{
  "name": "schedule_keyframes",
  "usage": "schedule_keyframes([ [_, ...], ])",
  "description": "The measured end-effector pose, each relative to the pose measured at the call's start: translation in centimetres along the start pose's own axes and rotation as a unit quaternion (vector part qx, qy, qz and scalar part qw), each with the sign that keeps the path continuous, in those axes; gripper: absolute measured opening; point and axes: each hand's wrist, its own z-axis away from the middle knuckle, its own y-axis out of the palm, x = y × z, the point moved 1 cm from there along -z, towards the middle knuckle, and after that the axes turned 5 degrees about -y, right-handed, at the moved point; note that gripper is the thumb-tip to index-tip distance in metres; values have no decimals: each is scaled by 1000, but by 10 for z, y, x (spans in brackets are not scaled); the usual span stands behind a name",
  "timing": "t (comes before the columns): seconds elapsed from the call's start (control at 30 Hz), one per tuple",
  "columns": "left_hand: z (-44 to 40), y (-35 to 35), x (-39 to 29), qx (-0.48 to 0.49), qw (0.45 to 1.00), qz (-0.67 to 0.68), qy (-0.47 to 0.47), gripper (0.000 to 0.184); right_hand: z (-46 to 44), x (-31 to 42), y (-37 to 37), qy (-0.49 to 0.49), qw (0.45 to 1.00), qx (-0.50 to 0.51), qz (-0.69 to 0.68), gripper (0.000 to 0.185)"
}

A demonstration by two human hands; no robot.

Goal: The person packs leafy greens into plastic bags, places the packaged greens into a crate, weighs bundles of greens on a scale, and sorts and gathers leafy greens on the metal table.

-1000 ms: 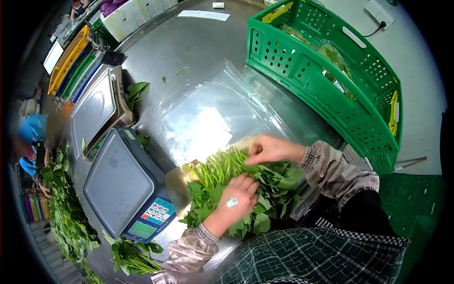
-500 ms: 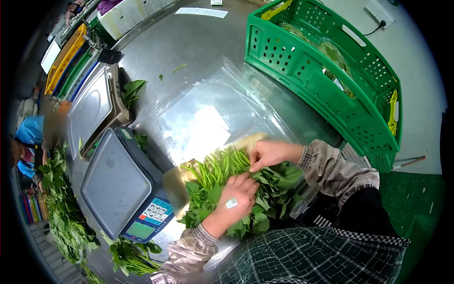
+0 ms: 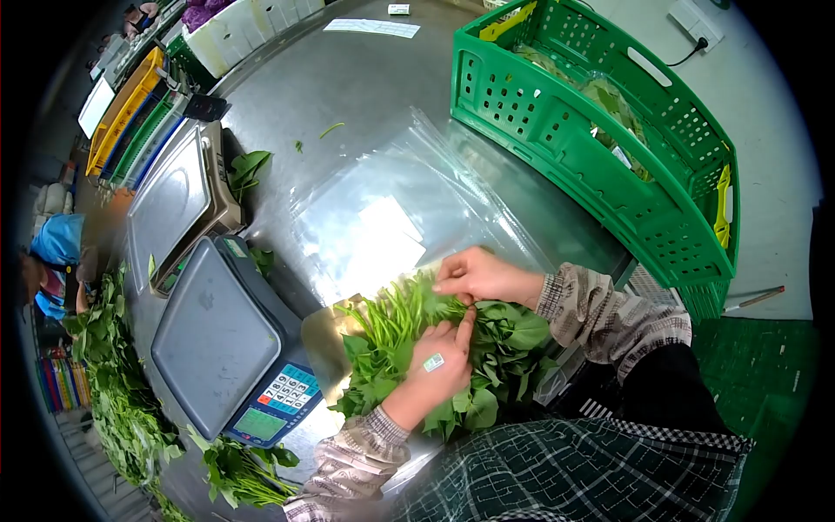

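A bunch of leafy greens (image 3: 487,404) with pale green stems (image 3: 387,317) lies in front of me, partly on a tan sheet (image 3: 323,344). My left hand (image 3: 439,361) presses on the bunch, its fingers curled over the greens and the index finger stretched out. A small sticker is on the back of that hand. Above the stems, my right hand (image 3: 483,277) has its thumb and fingers pinched together, with a blurred bit of green just under the fingertips. Clear plastic bags (image 3: 391,200) lie flat on the metal table beyond the bunch.
At the left stand a grey digital scale (image 3: 217,339) and a second scale (image 3: 174,204). A green crate (image 3: 539,104) holding bagged greens is at the back right. More greens (image 3: 122,391) lie at the far left, near a person in blue (image 3: 59,239).
My right hand has moved slightly up and left, away from my left hand, toward the stem ends. The left index finger now stretches out further.
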Motion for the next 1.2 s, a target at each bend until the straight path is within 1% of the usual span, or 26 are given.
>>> schedule_keyframes([
  [0.03, -1, 4, 2, -1, 1000, -7, 0, 66, -1, 6, 3, -33, 998, 21, 40, 22],
  [0.07, -1, 7, 3, -5, 1000, -16, 12, 60, -2, 16, 5, -42, 996, 56, 61, 23],
  [0.13, 1, 11, 4, -10, 999, -33, 38, 47, -10, 23, 9, -33, 995, 71, 68, 22],
  [0.23, 4, 5, -10, -19, 992, -117, 53, 28, -24, 26, 11, -1, 991, 109, 76, 22],
  [0.27, 4, 5, -11, -32, 988, -125, 81, 21, -26, 27, 12, 11, 991, 114, 76, 22],
  [0.37, 1, -4, -14, -73, 980, -132, 129, 20, -37, 24, 15, 35, 989, 123, 79, 23],
  [0.4, 2, 0, -12, -65, 985, -113, 115, 18, -41, 21, 17, 42, 988, 126, 81, 23],
  [0.5, 3, 14, -2, -24, 989, -83, 117, 21, -57, 23, 23, 26, 995, 87, 36, 23],
  [0.6, 7, 20, 1, -19, 990, -50, 133, 25, -95, 35, 18, -21, 999, -6, -40, 19],
  [0.67, 9, 20, 0, -28, 989, -30, 139, 26, -134, 49, 13, -125, 975, -104, -154, 20],
  [0.7, 9, 20, 1, -33, 989, -21, 139, 27, -149, 64, 2, -206, 959, -105, -164, 27],
  [0.73, 10, 17, 0, -24, 991, -14, 132, 29, -149, 86, -9, -250, 958, -131, -60, 51],
  [0.77, 11, 14, -2, -19, 991, -30, 126, 33, -150, 96, -19, -323, 911, -236, 104, 55],
  [0.8, 13, 8, -4, -15, 992, -47, 120, 38, -146, 103, -27, -384, 820, -332, 263, 60],
  [0.83, 13, 3, -6, -14, 991, -62, 114, 43, -131, 105, -35, -373, 845, -281, 261, 60],
  [0.87, 15, -2, -9, -68, 989, -47, 119, 43, -111, 99, -45, -359, 867, -226, 261, 60],
  [0.9, 20, -14, -12, -96, 988, -23, 115, 42, -94, 77, -52, -317, 890, -219, 244, 48],
  [0.93, 26, -33, -17, -124, 986, 2, 112, 42, -72, 55, -65, -236, 914, -206, 257, 36],
  [0.97, 34, -49, -18, -150, 982, 28, 109, 41, -45, 30, -77, -203, 931, -205, 223, 28],
  [1.0, 48, -65, -11, -201, 976, 51, 67, 40, -15, 9, -87, -141, 930, -234, 248, 24],
  [1.03, 65, -79, 4, -249, 965, 72, 26, 39, 12, -13, -94, -89, 940, -229, 238, 22],
  [1.07, 84, -84, 20, -320, 940, 91, -72, 34, 29, -69, -111, -37, 949, -231, 209, 26],
  [1.1, 105, -86, 36, -384, 902, 108, -167, 28, 48, -80, -103, 17, 970, -203, 134, 25],
  [1.13, 128, -84, 58, -337, 883, 148, -291, 21, 64, -87, -93, 70, 980, -176, 53, 25],
  [1.17, 143, -81, 80, -286, 848, 181, -407, 20, 68, -87, -84, 66, 984, -168, 3, 25],
  [1.2, 148, -76, 90, -258, 812, 289, -436, 25, 70, -84, -72, 61, 984, -162, -47, 25],
])
